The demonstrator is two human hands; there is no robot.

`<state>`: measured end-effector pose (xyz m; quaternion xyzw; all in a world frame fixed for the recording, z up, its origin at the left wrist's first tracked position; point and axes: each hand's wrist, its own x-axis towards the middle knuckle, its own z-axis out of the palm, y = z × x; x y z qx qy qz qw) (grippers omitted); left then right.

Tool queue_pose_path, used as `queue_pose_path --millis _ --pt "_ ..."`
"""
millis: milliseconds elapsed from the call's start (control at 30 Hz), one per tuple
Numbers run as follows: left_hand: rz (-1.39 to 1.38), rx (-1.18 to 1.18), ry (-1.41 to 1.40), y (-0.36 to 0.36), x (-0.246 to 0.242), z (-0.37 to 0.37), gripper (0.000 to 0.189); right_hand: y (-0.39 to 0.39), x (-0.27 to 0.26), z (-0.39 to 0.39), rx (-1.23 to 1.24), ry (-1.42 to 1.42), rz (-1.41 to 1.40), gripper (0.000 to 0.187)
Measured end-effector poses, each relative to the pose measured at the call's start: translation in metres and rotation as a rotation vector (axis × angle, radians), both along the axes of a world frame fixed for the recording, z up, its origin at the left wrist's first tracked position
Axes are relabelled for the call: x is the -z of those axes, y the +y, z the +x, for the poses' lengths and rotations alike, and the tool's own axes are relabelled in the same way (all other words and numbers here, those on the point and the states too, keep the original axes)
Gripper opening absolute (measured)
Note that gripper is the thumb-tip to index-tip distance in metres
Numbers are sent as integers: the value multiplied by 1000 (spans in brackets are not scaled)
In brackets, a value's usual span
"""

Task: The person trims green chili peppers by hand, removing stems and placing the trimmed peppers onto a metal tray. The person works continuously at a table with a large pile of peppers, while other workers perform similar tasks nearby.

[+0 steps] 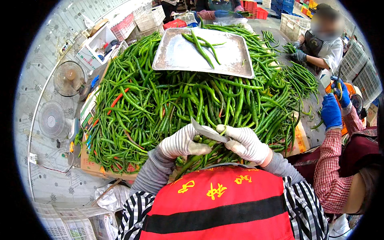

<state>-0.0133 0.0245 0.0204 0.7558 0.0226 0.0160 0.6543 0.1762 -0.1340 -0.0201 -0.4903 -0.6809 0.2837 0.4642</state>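
Observation:
My left hand point(187, 142), in a striped knit glove, grips a bunch of long green chili peppers point(191, 163). Their stem ends show beside its fingers, and their bodies hang down toward my apron. In a matching glove, my right hand point(247, 145) holds a cutting tool with a curved steel blade point(208, 131). That blade lies across the stem end of the bunch and points up to the left; the handle is mostly hidden by my fingers. Beyond both hands rises a large heap of green chili peppers point(177, 90), with a few red ones mixed in.
A shallow metal tray point(234, 57) rests on the heap, bearing a few peppers. At right, a co-worker's blue-gloved hand point(331, 112) is near yellow-handled scissors point(339, 88). Another person point(322, 51) handles peppers farther back. Two fans point(51, 119) stand at left.

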Motion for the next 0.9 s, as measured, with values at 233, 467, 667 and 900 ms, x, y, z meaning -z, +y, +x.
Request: queue_pose_path --millis 233,467,667,900 --pt "-354 -466 -177 12 -13 -33 36 -21 33 8 257 568 -325 49" --pt "-429 -770 -386 70 -43 -14 39 -31 46 -5 142 549 -365 53" --pt "-678 -851 -527 159 -87 35 20 -48 54 -8 203 631 -439 49" --pt "-704 -865 -440 209 -82 124 18 -60 69 -8 151 765 -412 53"
